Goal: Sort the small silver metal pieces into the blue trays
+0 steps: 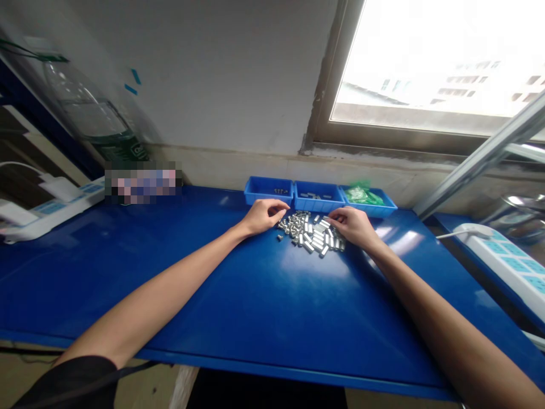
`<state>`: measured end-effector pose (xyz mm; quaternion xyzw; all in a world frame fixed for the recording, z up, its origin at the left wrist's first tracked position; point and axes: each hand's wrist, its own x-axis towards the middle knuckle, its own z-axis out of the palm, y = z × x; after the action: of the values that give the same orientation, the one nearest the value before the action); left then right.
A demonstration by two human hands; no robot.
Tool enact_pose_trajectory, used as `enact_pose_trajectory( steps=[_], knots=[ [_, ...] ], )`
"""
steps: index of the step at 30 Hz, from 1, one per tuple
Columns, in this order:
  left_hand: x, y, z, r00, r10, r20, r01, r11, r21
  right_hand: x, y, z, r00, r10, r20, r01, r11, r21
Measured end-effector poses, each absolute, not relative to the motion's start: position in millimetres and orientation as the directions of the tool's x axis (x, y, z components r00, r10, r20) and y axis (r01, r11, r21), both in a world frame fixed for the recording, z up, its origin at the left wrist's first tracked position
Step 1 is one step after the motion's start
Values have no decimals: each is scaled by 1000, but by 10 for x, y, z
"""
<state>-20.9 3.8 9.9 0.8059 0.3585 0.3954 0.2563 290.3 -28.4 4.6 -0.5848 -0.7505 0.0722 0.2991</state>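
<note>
A pile of small silvery metal pieces lies on the blue table (264, 307). At its left are short screw-like pieces (292, 226); to the right lie longer metal cylinders (318, 238). My left hand (261, 217) is at the pile's left edge, thumb and forefinger curled close together; whatever is between the tips is too small to tell. My right hand (351, 225) reaches in from the right, its fingers pinched at the upper cylinders. I cannot make out whether a piece is between those fingertips.
Behind the pile stand a left blue bin (269, 199) with small dark pieces, a middle bin (319, 203) with metal pieces, and a right bin (385, 210) with green plastic bags. Power strips (506, 253) and a large bottle (91, 113) flank the table. A window is behind.
</note>
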Motion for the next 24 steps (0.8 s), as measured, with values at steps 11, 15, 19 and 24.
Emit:
enact_pose_trajectory(
  steps=[11, 15, 19, 24],
  knots=[
    [-200, -9, 105, 437, 777, 452, 417, -621, 664, 2748, -354, -57, -13, 881, 472, 675, 356, -646],
    [-203, 8, 102, 466, 754, 462, 419, -648, 636, 2742, -398, 31, -5, 883, 470, 519, 404, -753],
    [-205, 35, 97, 602, 660, 449, 365, -728, 581, 2741, -409, 107, -21, 921, 389, 361, 370, -856],
    [-194, 7, 118, 720, 599, 350, 372, -760, 534, 2740, -355, 67, 26, 931, 363, 219, 349, -911]
  ],
)
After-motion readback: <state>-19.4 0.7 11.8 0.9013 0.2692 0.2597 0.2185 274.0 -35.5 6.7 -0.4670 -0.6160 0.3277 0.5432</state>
